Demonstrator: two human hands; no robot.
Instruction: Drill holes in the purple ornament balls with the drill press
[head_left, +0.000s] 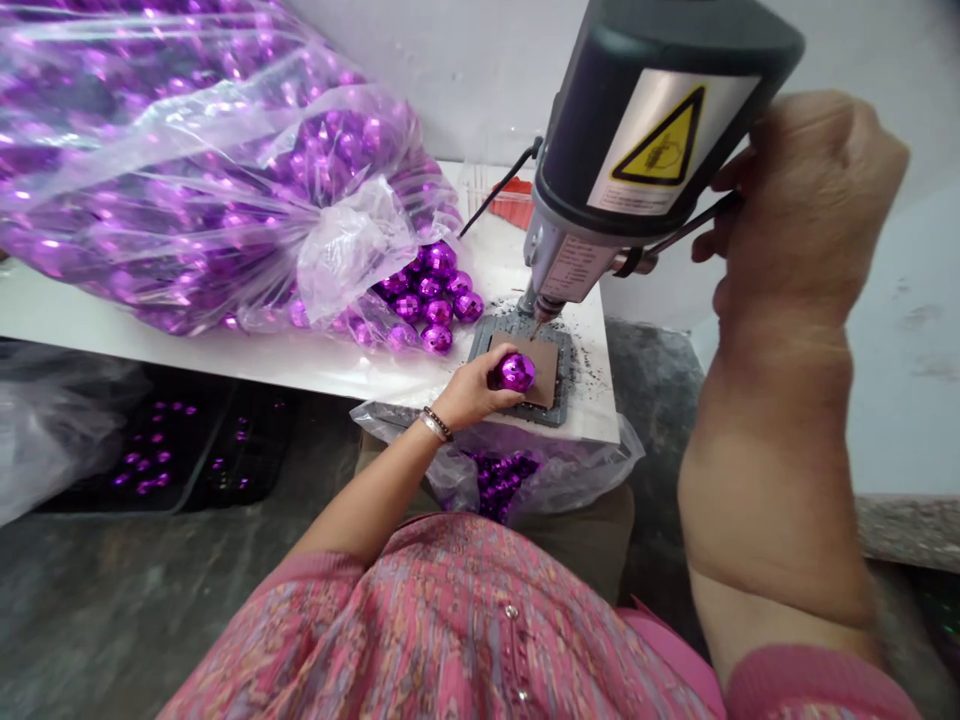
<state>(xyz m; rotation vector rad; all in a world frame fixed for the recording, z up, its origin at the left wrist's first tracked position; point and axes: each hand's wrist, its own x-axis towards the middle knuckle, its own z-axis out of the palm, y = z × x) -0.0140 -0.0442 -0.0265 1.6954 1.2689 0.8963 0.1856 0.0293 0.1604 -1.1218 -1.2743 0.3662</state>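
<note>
The shiny purple faceted ball (517,371) is just right of the frame's middle, above the brown pad (546,372) on the drill press base (480,342); whether it touches the pad cannot be told. The left hand (484,388) holds it from the left, fingers and thumb closed around its side, with bracelets (436,424) on the wrist; the drill bit (535,330) points down just above the ball in the frame. The drill press (622,130) fills the upper middle-right, a yellow warning triangle (660,138) on its dark housing; at the upper right, the right hand (806,190) is curled at the lever (694,224), its exact grip partly hidden.

Dark crumbs (587,372) lie around the base on the white table (292,365); left of the base, loose purple balls (438,311) spill by the gathered mouth of the clear plastic bag (210,170), which bulges with more such balls across the upper left. A red object (513,202) sits behind them, near the top middle; below the table edge, an open plastic bag (577,483) holds purple pieces (499,482) in front of the person's pink patterned top (450,620); dark trays (157,450) with purple balls show at the lower left.
</note>
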